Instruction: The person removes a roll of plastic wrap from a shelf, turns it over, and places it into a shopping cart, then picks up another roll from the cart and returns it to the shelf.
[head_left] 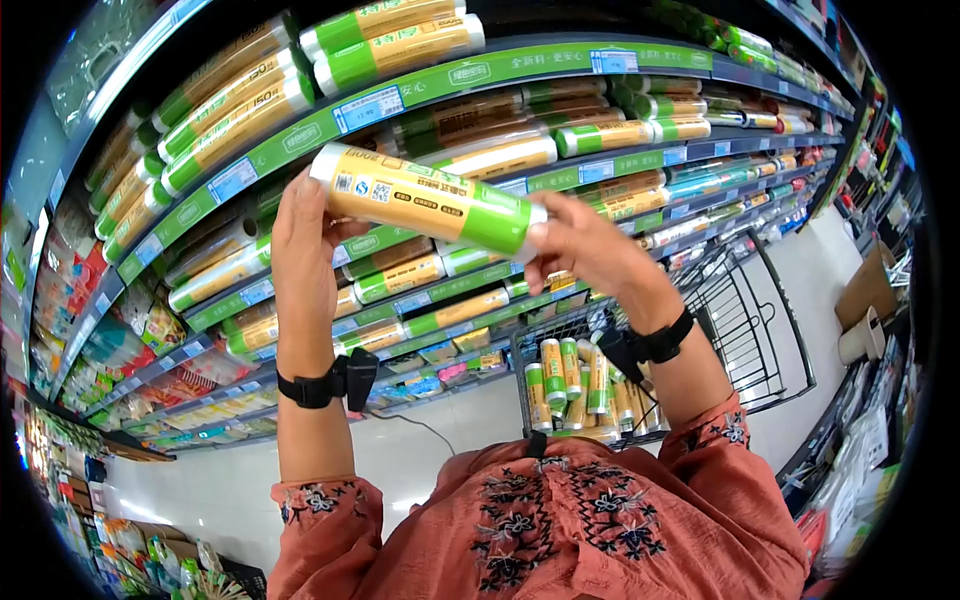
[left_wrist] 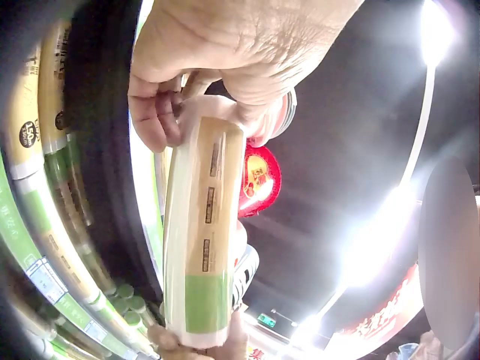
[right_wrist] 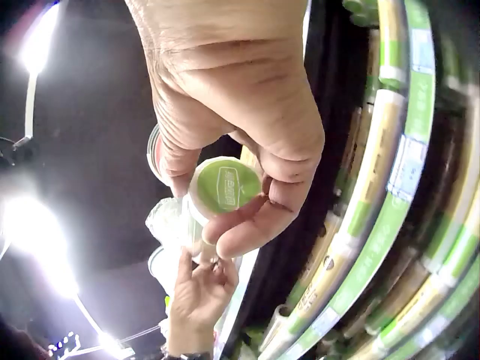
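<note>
A long roll of plastic bags (head_left: 430,205), tan and green with white ends, is held between both hands in front of the shelves. It tilts down toward the right in the head view. My left hand (head_left: 302,240) grips the tan end, thumb and fingers around it. At the other end, my right hand (head_left: 585,245) pinches the green part. The right wrist view shows the round green end face (right_wrist: 229,185) between that hand's fingers. In the left wrist view the roll (left_wrist: 204,225) hangs below the left hand (left_wrist: 240,52), its printed label showing.
Shelves with green price rails (head_left: 540,67) hold many similar rolls (head_left: 405,45) ahead. A black wire shopping cart (head_left: 812,385) stands at the right, with several rolls (head_left: 553,372) in its basket. Pale floor (head_left: 400,490) lies below, and more goods (head_left: 845,510) line the right side.
</note>
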